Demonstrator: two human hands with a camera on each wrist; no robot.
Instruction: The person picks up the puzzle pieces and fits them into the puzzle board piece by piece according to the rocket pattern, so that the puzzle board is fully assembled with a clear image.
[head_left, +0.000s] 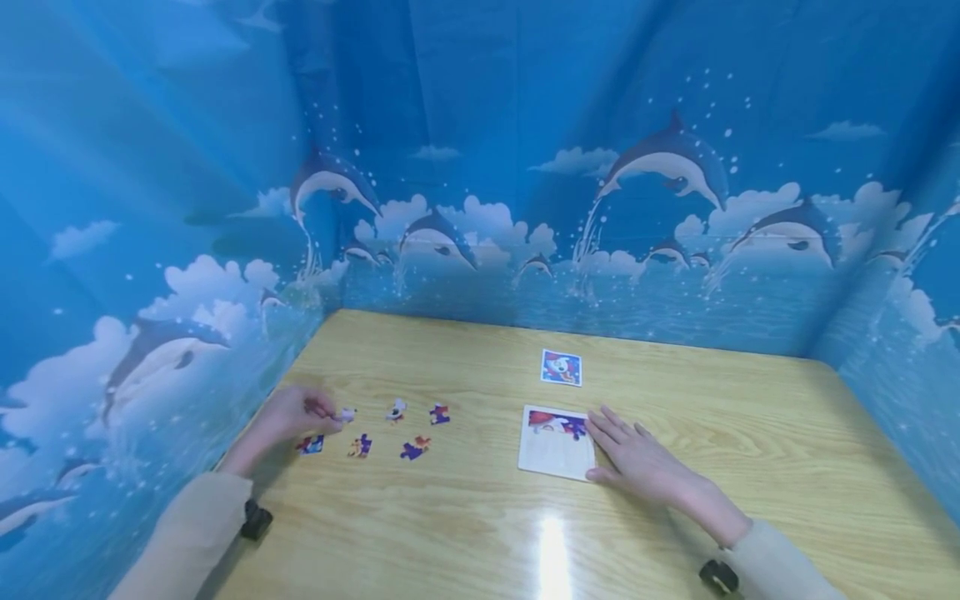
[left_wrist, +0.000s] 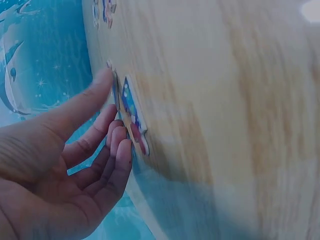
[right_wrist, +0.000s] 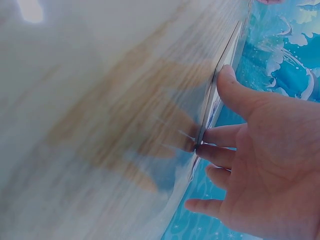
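At the left of the table, my left hand (head_left: 303,410) pinches a whitish puzzle piece (head_left: 346,415) by its left edge. The left wrist view has this hand (left_wrist: 75,155) with thumb and index finger at the piece, close over the table. A blue and red puzzle piece (head_left: 311,445) lies right beside the fingers. My right hand (head_left: 641,462) lies with straight fingers along the right edge of a white puzzle board (head_left: 555,457). Joined red, white and purple pieces (head_left: 557,423) fill the board's upper part. In the right wrist view, thumb and fingertips touch the board's edge.
Several loose pieces lie in two rows, among them an orange and purple piece (head_left: 415,448) and a red and purple piece (head_left: 439,414). Behind the board lies a small picture card (head_left: 561,367). A blue dolphin curtain (head_left: 480,167) encloses the wooden table (head_left: 450,525).
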